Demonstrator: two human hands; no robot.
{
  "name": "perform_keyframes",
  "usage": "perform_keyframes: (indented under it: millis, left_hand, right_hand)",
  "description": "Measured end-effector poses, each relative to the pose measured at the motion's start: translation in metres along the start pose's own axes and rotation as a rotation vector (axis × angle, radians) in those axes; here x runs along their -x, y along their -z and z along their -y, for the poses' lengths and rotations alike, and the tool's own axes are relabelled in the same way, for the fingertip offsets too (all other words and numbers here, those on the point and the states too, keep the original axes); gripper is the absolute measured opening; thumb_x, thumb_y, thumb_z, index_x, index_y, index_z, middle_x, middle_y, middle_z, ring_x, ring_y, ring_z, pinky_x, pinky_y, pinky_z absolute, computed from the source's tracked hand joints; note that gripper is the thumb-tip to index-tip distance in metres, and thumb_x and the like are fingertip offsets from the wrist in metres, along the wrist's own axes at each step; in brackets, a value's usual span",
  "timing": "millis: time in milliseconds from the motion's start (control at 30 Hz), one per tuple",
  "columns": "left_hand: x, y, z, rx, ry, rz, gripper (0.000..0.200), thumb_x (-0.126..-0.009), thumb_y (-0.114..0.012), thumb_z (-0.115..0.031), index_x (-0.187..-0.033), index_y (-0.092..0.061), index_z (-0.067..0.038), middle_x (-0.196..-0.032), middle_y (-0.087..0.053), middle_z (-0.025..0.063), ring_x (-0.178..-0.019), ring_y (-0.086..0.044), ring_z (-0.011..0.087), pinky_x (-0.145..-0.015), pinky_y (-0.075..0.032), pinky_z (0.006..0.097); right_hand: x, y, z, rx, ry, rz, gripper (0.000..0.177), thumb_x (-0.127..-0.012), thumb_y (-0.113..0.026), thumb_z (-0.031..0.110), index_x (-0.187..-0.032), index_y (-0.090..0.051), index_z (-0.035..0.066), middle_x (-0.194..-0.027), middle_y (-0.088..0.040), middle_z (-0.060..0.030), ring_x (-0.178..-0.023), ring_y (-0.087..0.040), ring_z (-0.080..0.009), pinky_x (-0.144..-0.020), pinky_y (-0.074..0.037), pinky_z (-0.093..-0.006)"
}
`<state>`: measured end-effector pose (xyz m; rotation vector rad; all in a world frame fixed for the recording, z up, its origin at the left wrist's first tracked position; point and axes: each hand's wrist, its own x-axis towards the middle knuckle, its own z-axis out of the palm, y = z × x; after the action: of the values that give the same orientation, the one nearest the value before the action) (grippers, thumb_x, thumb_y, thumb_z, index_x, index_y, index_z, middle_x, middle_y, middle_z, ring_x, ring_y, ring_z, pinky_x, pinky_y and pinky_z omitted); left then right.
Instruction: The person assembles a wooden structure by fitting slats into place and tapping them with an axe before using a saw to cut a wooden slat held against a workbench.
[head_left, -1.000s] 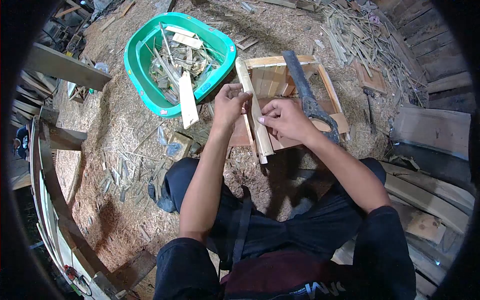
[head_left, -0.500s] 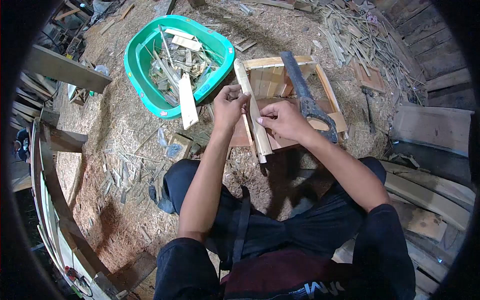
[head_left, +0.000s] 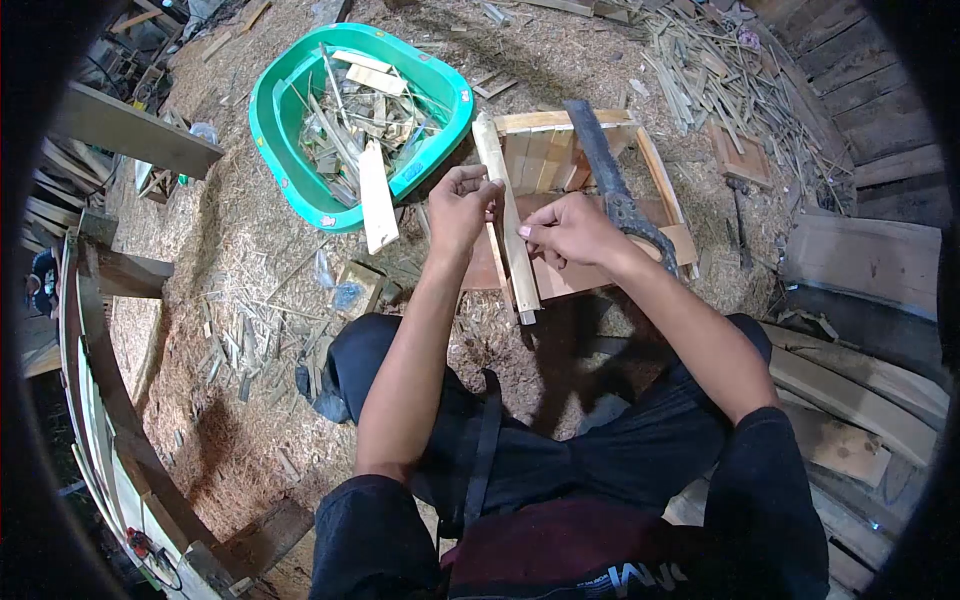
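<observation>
A long pale wooden strip [head_left: 507,205] lies lengthwise in front of me, along the left edge of a slatted wooden box frame [head_left: 562,121]. My left hand [head_left: 462,212] is at the strip's left edge, fingers curled in and thumb close to them. Just off the right edge, my right hand [head_left: 577,234] has thumb and forefinger pinched together. Anything within either hand's fingers is too small or hidden to make out. A handsaw [head_left: 597,150] with a dark blade rests across the frame, its handle partly behind my right wrist.
A green plastic tub [head_left: 262,120] full of wood scraps stands at the back left, with a pale board [head_left: 377,200] leaning over its rim. Sawdust and offcuts cover the ground. Stacked planks [head_left: 860,390] lie at the right; a wooden beam [head_left: 135,130] juts in from the left.
My right hand has drawn slightly right, away from the strip, and its fingers have curled in more. My left hand stays at the strip's left edge.
</observation>
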<state>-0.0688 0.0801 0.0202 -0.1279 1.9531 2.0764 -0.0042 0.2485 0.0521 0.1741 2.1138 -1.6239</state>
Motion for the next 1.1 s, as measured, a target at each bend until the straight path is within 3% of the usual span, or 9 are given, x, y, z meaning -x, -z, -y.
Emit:
perform_keyframes:
  millis: [333, 433, 633, 833, 1100]
  left_hand:
    - [-0.002, 0.000, 0.001, -0.018, 0.028, -0.005, 0.029, -0.081, -0.072, -0.006, -0.108, -0.060, 0.002, -0.082, -0.065, 0.0051, -0.065, -0.059, 0.0108, -0.055, -0.052, 0.0257]
    - [0.000, 0.001, 0.000, 0.020, 0.043, 0.013, 0.028, -0.082, -0.070, -0.004, -0.108, -0.060, 0.001, -0.081, -0.065, 0.0051, -0.065, -0.059, 0.0107, -0.055, -0.052, 0.0261]
    - [0.004, 0.000, -0.004, 0.046, 0.042, 0.014, 0.029, -0.084, -0.069, -0.003, -0.111, -0.059, 0.002, -0.081, -0.065, 0.0048, -0.065, -0.059, 0.0108, -0.056, -0.051, 0.0272]
    - [0.006, 0.000, -0.006, 0.044, 0.090, 0.015, 0.031, -0.086, -0.068, -0.009, -0.115, -0.060, -0.001, -0.093, -0.068, 0.0063, -0.075, -0.063, 0.0115, -0.065, -0.050, 0.0263]
    - [0.007, 0.002, -0.007, 0.093, 0.145, 0.014, 0.030, -0.086, -0.066, -0.007, -0.115, -0.060, -0.001, -0.095, -0.068, 0.0072, -0.076, -0.064, 0.0130, -0.067, -0.051, 0.0264]
  right_hand:
    - [-0.002, -0.001, -0.003, 0.011, 0.030, -0.002, 0.019, -0.088, -0.067, 0.017, -0.085, -0.073, -0.001, -0.064, -0.067, -0.0056, -0.050, -0.056, -0.0077, -0.045, -0.042, -0.0266]
    - [-0.002, -0.003, -0.005, 0.058, 0.075, -0.029, 0.022, -0.092, -0.064, 0.017, -0.080, -0.069, -0.001, -0.060, -0.060, -0.0010, -0.046, -0.049, -0.0056, -0.042, -0.037, -0.0240]
    - [0.000, -0.005, -0.009, 0.036, 0.080, -0.075, 0.017, -0.089, -0.066, 0.014, -0.085, -0.072, -0.002, -0.061, -0.063, -0.0031, -0.046, -0.051, -0.0068, -0.044, -0.041, -0.0255]
    - [-0.006, -0.008, -0.021, 0.008, 0.230, -0.109, 0.016, -0.089, -0.065, 0.012, -0.086, -0.072, -0.002, -0.063, -0.065, -0.0036, -0.046, -0.051, -0.0063, -0.043, -0.040, -0.0247]
    - [-0.007, -0.003, -0.019, 0.015, 0.156, -0.056, 0.017, -0.088, -0.067, 0.014, -0.088, -0.072, -0.002, -0.067, -0.067, -0.0053, -0.048, -0.054, -0.0075, -0.045, -0.043, -0.0262]
